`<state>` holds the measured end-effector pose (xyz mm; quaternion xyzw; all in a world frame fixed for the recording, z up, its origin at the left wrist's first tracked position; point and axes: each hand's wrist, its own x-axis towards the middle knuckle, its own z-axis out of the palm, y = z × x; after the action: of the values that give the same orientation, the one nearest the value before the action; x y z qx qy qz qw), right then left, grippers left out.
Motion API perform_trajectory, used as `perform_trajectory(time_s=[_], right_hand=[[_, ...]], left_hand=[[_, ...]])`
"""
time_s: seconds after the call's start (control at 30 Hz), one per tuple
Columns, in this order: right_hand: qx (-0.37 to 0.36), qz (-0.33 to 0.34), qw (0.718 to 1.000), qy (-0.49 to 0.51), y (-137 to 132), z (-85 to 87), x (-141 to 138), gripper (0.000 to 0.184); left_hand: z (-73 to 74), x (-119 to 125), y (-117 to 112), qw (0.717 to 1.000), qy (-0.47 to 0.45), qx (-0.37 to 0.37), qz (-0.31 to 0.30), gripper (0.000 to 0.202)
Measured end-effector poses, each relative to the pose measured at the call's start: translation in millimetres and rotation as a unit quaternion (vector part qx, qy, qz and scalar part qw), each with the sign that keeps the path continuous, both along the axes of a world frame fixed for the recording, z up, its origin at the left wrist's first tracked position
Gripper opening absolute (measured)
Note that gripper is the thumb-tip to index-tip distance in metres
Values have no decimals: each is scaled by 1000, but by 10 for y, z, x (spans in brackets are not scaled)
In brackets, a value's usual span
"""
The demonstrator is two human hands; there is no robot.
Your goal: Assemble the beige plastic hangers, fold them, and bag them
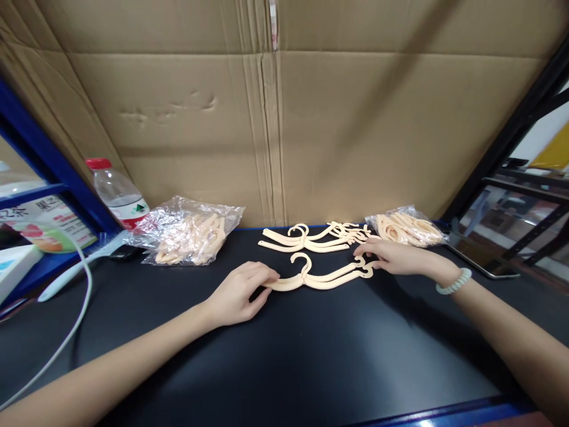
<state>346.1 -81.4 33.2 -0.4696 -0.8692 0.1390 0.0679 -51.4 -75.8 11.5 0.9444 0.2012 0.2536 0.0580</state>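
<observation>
A cream plastic clothes hanger [326, 283] lies on the black tabletop, its hook pointing away from me. My left hand [249, 290] pinches the hanger's left end between thumb and fingers. At the other end, my right hand [389, 256] has its fingers closed at a small hooked end piece [366, 271]. Its fingertips partly cover that spot. Just behind lie more cream hangers [306, 242] with their hooks together. A heap of small cream pieces [351, 232] sits to the right of them.
Clear bags of cream hanger parts stand at the left [191, 234] and right [406, 227]. A red-capped bottle [118, 193], a white cable [84, 296] and a dark flat device [482, 258] flank the work area. A cardboard wall [186, 118] closes off the back.
</observation>
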Motion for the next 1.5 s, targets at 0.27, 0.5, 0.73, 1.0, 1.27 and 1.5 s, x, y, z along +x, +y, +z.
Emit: perform_trajectory(time_s=[0.27, 0.5, 0.73, 1.0, 1.27, 1.5], right_hand=[[6, -32, 999, -24, 2, 0, -24, 20], [-2, -50, 997, -55, -35, 47, -67, 18], [2, -50, 997, -51, -48, 82, -111, 16], [103, -92, 990, 13, -4, 163, -36, 28], [240, -177, 953, 50, 42, 205, 46, 24], [234, -207, 950, -16, 198, -34, 181, 25]], left_hand=[[-15, -6, -1, 1000, 8, -8, -1, 17], [-12, 0, -9, 1000, 3, -7, 19, 14], [-4, 0, -19, 1000, 1, -8, 18, 13], [36, -51, 41, 993, -40, 20, 107, 23], [31, -179, 261, 986, -79, 9, 146, 15], [-20, -163, 245, 986, -82, 9, 143, 15]])
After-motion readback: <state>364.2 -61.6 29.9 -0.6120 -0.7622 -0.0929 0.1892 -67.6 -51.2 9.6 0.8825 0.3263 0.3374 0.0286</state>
